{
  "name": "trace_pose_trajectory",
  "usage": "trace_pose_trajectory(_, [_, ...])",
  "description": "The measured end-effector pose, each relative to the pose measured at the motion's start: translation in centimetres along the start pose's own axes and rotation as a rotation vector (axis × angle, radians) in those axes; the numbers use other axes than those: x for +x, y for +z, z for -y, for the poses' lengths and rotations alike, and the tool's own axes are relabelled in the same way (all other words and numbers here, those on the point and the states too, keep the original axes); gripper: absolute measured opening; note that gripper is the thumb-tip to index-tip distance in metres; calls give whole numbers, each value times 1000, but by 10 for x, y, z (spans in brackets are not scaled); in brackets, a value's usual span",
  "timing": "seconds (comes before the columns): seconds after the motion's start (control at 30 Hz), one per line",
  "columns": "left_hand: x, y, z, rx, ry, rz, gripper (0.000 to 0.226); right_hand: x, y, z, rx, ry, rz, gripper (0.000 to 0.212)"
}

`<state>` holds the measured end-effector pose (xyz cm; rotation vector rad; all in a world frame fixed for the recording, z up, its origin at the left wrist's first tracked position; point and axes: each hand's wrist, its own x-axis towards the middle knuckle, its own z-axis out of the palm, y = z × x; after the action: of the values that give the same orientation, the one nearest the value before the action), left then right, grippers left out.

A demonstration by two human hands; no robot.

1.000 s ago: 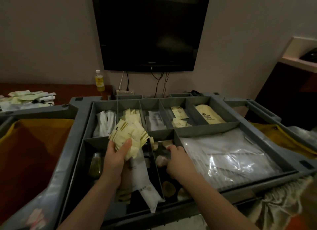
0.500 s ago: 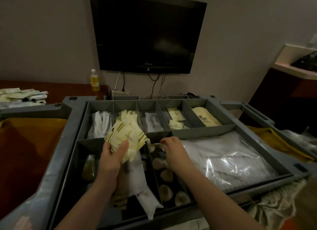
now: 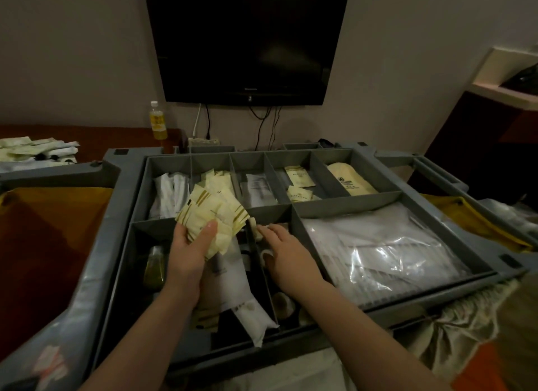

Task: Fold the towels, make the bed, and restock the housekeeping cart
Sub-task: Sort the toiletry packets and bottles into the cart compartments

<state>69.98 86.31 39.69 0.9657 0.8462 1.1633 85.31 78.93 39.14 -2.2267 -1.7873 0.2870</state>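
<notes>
- Two bare hands work over the housekeeping cart (image 3: 122,204), a grey top tray split into compartments.
- Left hand (image 3: 190,248): fingers closed on a fanned stack of pale yellow sachets (image 3: 214,216), thumb pressed on top. The stack hangs above the divider between the front-left bin and the back row.
- Right hand (image 3: 286,252): palm down in the narrow front-middle bin; fingers curled low among small round wrapped items (image 3: 283,303). Whether they grip one cannot be told.
- Matching sachets in tray (image 3: 217,182): second compartment of the back row, straight ahead of the left hand and just beyond the divider. The left hand is the nearer; judged next move is a short forward reach and drop.
- White pouch (image 3: 233,277): lies lengthwise, front to back, in the front-left bin under the left wrist.
- Small bottle (image 3: 154,267): same bin, left side.
- Clear plastic-wrapped packs (image 3: 387,248): large front-right bin.
- Spare supplies (image 3: 35,150): on the counter, well left of the cart.
- Television (image 3: 247,41): on the wall behind.
</notes>
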Motion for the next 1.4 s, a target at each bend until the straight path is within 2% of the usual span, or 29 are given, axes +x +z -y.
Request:
trace_pose_trajectory(0.07, [0,0,-1,1,6,1,38,14,2,2,50,36,92,54])
trace_pose_trajectory(0.13, [0,-1,0,2,16,0,35,20,2,3,-74,87,219,34])
trace_pose_trajectory(0.2, [0,-2,-1,-1,22,-2,32,17,4,4,-143,116,260,28])
trace_pose_trajectory(0.27, [1,-2,1,-1,24,1,32,15,4,1,-89,144,175,26])
trace_pose_trajectory(0.37, [2,-3,1,2,14,-7,30,29,1,-2,4,141,-5,45])
trace_pose_trajectory(0.53, [4,-4,2,20,32,-22,33,57,1,3,142,61,-11,47])
trace_pose_trajectory(0.77, [6,-6,2,25,38,-33,33,50,-11,-2,-150,13,-81,28])
trace_pose_trajectory(0.87, [9,-7,3,18,28,-47,32,38,-23,-6,-280,24,-71,27])
trace_pose_trajectory(0.97, [8,-7,3,29,25,-39,36,32,-24,-7,-290,45,-116,27])
trace_pose_trajectory(1.1, [9,-8,3,39,17,-41,37,33,-18,-7,-243,58,-28,27])
trace_pose_trajectory(1.17, [9,-6,3,42,1,-26,34,30,-15,-6,-136,64,-25,27])
trace_pose_trajectory(1.2, [8,-6,3,46,-5,-12,33,29,-14,-3,1,64,-56,26])
trace_pose_trajectory(1.33, [7,-4,4,90,-17,5,36,22,-18,32,858,115,-131,19])
trace_pose_trajectory(1.4, [6,-6,3,117,-11,25,38,22,-18,48,1000,131,-67,17])
